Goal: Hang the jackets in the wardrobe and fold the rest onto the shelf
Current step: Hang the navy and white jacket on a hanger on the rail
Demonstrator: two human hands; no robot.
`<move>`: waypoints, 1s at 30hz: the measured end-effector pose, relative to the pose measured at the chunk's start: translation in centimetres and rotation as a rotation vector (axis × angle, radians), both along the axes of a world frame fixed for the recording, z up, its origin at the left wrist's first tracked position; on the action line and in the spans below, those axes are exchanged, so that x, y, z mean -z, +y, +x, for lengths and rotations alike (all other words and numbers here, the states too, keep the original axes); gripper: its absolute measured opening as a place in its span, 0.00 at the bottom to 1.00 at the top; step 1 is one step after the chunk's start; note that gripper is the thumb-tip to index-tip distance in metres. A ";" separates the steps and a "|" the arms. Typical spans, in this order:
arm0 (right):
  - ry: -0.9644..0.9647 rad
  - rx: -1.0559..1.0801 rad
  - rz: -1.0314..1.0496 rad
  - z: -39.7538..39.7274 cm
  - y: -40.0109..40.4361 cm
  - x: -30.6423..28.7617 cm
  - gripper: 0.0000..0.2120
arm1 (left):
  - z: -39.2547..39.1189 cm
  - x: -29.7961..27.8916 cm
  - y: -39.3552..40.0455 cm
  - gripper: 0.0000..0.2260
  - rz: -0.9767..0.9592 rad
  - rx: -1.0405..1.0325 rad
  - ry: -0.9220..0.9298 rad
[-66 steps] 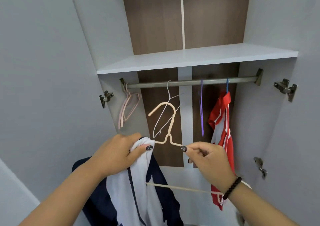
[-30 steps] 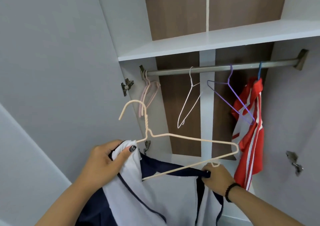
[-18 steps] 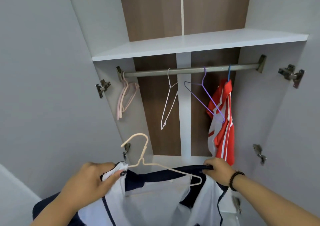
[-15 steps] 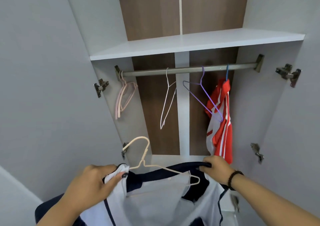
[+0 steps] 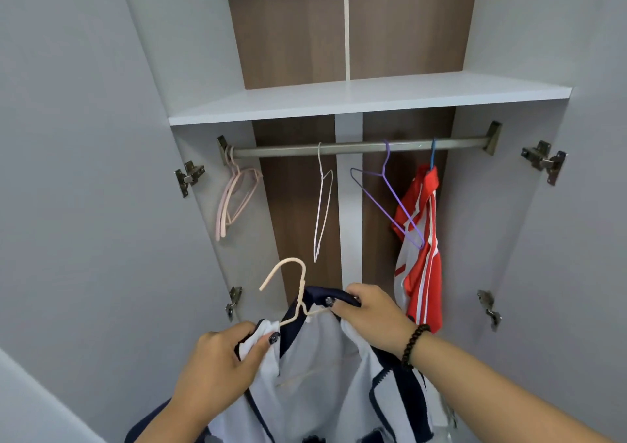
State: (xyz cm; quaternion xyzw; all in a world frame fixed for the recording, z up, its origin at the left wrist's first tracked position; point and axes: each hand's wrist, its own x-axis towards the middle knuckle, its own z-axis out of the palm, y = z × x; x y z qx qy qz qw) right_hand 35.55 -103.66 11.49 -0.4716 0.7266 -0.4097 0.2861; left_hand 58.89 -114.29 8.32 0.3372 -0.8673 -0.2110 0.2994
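Note:
A white and navy jacket (image 5: 322, 368) hangs open in front of me at the bottom of the view. A cream hanger (image 5: 297, 284) sits inside its collar, with the hook sticking up. My left hand (image 5: 224, 361) grips the jacket's white front edge. My right hand (image 5: 371, 317) grips the navy collar over the hanger's right arm. Above runs the wardrobe rail (image 5: 356, 146), and over it the white shelf (image 5: 356, 98). A red and white jacket (image 5: 422, 249) hangs at the rail's right end.
On the rail hang pink hangers (image 5: 234, 198) at the far left, a white hanger (image 5: 322, 205) in the middle and a purple hanger (image 5: 390, 201) beside the red jacket. Both wardrobe doors stand open, with metal hinges (image 5: 543, 161) on their inner edges.
The hanger has gone from outside the jacket into its collar. My right hand moved from the hanger's bar to the navy collar and has drawn closer to my left hand.

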 end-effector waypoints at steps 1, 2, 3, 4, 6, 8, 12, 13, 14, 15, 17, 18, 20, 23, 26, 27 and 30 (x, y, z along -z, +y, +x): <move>-0.153 -0.045 0.002 0.3 0.3 -0.4 0.12 | -0.5 -0.1 0.2 0.19 0.014 0.004 0.021; -0.374 -0.096 0.007 0.5 0.7 -0.7 0.11 | -1.0 -0.2 0.4 0.19 0.022 0.005 0.046; -0.584 -0.137 0.007 0.7 1.1 -0.9 0.11 | -1.6 -0.5 0.6 0.19 0.029 0.004 0.077; -0.711 -0.160 -0.020 0.8 1.5 -1.0 0.11 | -2.2 -0.7 0.9 0.19 0.042 0.001 0.113; -0.630 -0.101 -0.116 0.4 1.8 -1.3 0.12 | -3.4 -1.3 1.4 0.17 0.080 -0.012 0.184; -0.469 0.068 -0.207 -0.4 2.1 -1.7 0.15 | -4.3 -1.9 1.7 0.16 0.102 -0.026 0.236; -0.159 0.290 -0.384 -2.7 3.2 -2.5 0.20 | -5.2 -3.0 1.8 0.19 0.111 -0.055 0.323; -0.106 0.315 -0.452 -3.2 3.5 -2.8 0.19 | -5.4 -3.3 1.7 0.19 0.110 -0.059 0.338; -0.086 0.329 -0.524 -3.6 3.7 -3.2 0.18 | -5.5 -3.6 1.7 0.20 0.100 -0.062 0.348; -0.094 0.327 -0.587 -4.0 3.9 -3.6 0.17 | -5.7 -3.8 1.7 0.21 0.087 -0.066 0.355; -0.009 0.283 -0.649 -4.8 4.4 -4.4 0.16 | -6.3 -4.2 1.9 0.21 0.067 -0.057 0.371; 0.117 0.237 -0.628 -5.1 4.7 -4.7 0.16 | -6.7 -4.3 2.1 0.20 0.061 -0.042 0.375; 0.459 0.090 -0.506 -5.8 5.4 -4.8 0.18 | -7.6 -4.5 2.8 0.17 0.053 -0.008 0.370; 0.739 -0.062 -0.357 -7.1 6.3 -4.4 0.18 | -8.6 -4.7 3.7 0.16 0.055 0.044 0.365; 0.637 -0.126 -0.324 -8.3 7.2 -4.5 0.15 | -9.5 -4.5 4.4 0.16 0.021 0.041 0.339; 0.615 -0.148 -0.323 -8.5 7.3 -4.5 0.14 | -9.8 -4.5 4.6 0.17 0.008 0.030 0.324; 0.581 -0.183 -0.364 -8.3 7.3 -4.8 0.12 | -11.2 -4.9 5.4 0.20 -0.024 0.082 0.284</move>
